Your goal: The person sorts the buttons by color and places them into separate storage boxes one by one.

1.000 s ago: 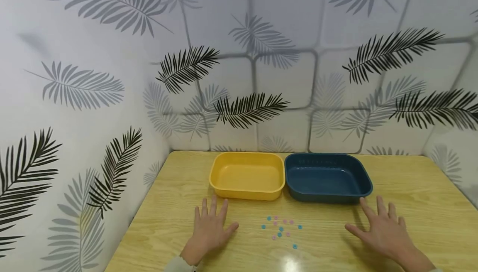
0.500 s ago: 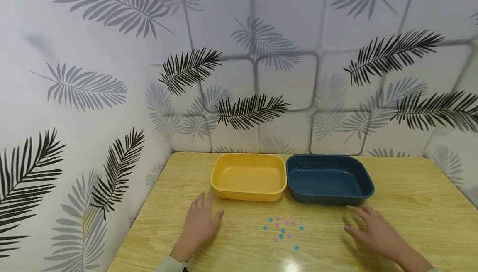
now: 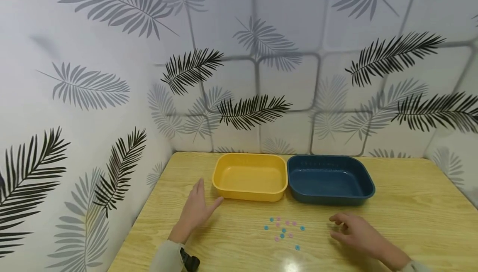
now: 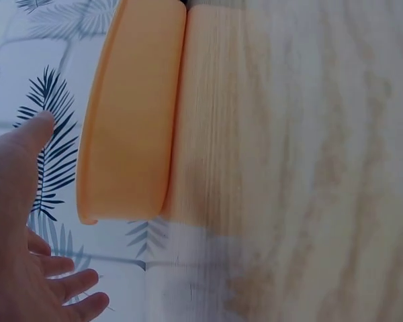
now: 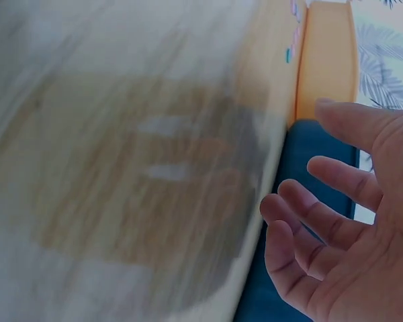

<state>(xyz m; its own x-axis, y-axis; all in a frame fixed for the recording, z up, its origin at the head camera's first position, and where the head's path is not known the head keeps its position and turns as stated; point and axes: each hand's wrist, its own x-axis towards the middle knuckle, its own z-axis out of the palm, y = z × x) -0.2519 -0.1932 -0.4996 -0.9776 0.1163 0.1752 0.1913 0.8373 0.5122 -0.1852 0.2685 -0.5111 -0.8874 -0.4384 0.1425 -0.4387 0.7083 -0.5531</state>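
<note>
My left hand (image 3: 196, 211) hovers left of the yellow tray (image 3: 248, 195), holding nothing, its thumb apart from the fingers. That tray's outer wall (image 4: 131, 114) fills the upper left of the left wrist view. My right hand (image 3: 356, 234) is in front of the dark blue tray (image 3: 330, 200), fingers loosely bent around nothing, as the right wrist view also shows. Between the hands lie several small button-like discs, some blue (image 3: 297, 248) and some pink (image 3: 291, 235). The right hand is the nearer one to them.
Both trays stand side by side near the back of the wood-grain table (image 3: 407, 205). Behind and to the left rises a wall (image 3: 239, 135) with a leaf pattern. A black device (image 3: 190, 260) sits on the left wrist.
My left hand has turned onto its side and drifted a little left. My right hand has shifted left and nearer, its spread fingers now bent. Trays and discs stay put on the table.
</note>
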